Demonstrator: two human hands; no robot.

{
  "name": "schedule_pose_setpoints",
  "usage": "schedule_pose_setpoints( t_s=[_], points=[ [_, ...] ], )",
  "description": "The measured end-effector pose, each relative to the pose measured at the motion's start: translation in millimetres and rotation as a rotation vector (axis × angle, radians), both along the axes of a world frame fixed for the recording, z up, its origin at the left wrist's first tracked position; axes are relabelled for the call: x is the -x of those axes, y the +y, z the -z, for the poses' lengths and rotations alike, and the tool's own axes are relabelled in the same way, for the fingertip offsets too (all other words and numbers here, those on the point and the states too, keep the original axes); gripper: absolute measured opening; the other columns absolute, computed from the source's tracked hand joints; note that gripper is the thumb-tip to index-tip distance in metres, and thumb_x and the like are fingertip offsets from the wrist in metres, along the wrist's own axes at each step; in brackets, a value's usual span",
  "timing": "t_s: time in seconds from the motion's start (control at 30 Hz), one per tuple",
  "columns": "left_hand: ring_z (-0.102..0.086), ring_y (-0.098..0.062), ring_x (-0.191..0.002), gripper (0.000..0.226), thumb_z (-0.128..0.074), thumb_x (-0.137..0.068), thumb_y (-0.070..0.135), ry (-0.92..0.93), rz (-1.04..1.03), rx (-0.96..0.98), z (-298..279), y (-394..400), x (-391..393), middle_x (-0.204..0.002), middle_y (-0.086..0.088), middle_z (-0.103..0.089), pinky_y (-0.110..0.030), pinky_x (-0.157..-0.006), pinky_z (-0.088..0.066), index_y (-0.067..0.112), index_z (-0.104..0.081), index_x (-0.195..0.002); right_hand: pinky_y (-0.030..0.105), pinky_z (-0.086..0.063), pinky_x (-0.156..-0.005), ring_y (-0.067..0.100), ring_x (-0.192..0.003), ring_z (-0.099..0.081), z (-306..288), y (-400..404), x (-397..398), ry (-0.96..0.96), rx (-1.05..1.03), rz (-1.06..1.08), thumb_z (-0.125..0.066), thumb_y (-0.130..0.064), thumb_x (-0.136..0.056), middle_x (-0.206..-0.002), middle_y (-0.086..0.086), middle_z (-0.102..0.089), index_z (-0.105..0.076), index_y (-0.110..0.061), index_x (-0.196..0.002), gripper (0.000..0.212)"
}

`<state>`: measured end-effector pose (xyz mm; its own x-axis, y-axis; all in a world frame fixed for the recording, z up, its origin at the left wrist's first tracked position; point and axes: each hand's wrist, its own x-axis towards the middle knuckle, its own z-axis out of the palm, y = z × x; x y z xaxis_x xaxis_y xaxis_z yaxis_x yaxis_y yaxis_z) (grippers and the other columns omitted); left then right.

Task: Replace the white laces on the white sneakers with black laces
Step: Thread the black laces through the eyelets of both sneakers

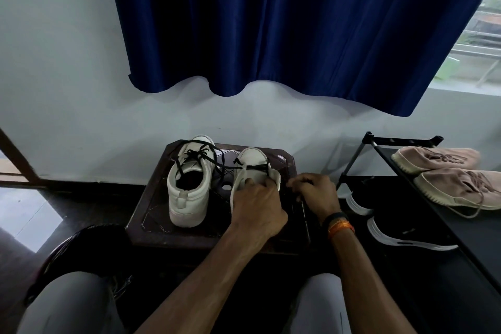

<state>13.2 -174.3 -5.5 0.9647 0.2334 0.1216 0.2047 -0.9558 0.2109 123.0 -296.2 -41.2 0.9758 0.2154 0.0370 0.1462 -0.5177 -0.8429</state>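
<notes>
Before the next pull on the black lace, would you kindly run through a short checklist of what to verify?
1. Left sneaker carries a black lace: ok, loose and untied.
2. Right sneaker steadied: ok, left hand grips its upper.
3. Black lace crosses the right sneaker's front eyelets: ok.
4. Right hand has the lace end: cannot tell, fingers curl beside the shoe.
5. Both sneakers sit fully on the dark stool: ok.
6. White laces gone from both shoes: ok, none visible.
</notes>
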Motion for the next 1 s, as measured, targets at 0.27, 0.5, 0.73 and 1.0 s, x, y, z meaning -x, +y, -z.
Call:
schedule_pose_setpoints(
  t_s=[0.27,0.5,0.73,1.0],
  points=[
    [-0.055,-0.031,-0.114,0.046,-0.055,-0.092,0.026,0.033,0.032,0.001,-3,1,1,-0.111,-0.014,-0.068,-0.036,-0.081,-0.036,0.007,-0.048,-0.134,0.029,-0.046,-0.06,0.021,-0.057,-0.062,-16,40,-39,0.299,-0.023,0.058,-0.062,-0.064,-0.086,-0.052,0.003,-0.066,-0.079,-0.015,-0.077,0.052],
    [-0.052,-0.031,-0.117,0.054,-0.056,-0.092,0.026,0.061,0.06,0.026,-5,5,1,-0.113,-0.014,-0.067,-0.042,-0.096,-0.041,0.007,-0.044,-0.141,0.029,-0.04,-0.057,0.02,-0.054,-0.049,-19,67,-61,0.41,-0.012,-0.044,-0.073,-0.039,-0.087,-0.051,0.0,-0.059,-0.064,-0.011,-0.064,0.038],
    [-0.062,-0.028,-0.101,0.04,-0.06,-0.095,0.033,0.14,0.151,0.301,-27,21,-7,-0.095,-0.008,-0.064,-0.038,-0.09,-0.048,0.007,-0.056,-0.125,0.029,-0.033,-0.051,0.022,-0.053,-0.043,-26,76,-74,0.475,0.117,-0.21,-0.061,-0.023,-0.097,-0.066,0.011,-0.055,-0.059,-0.006,-0.068,0.034],
    [-0.073,-0.026,-0.07,0.017,-0.056,-0.083,0.005,0.03,-0.137,0.468,-69,117,-87,-0.084,-0.014,-0.073,-0.037,-0.074,-0.063,-0.003,-0.067,-0.093,0.023,-0.033,-0.041,0.018,-0.05,-0.042,-25,67,-77,0.467,0.133,-0.2,-0.073,-0.034,-0.086,-0.064,0.006,-0.056,-0.066,-0.011,-0.068,0.03]
  ],
)
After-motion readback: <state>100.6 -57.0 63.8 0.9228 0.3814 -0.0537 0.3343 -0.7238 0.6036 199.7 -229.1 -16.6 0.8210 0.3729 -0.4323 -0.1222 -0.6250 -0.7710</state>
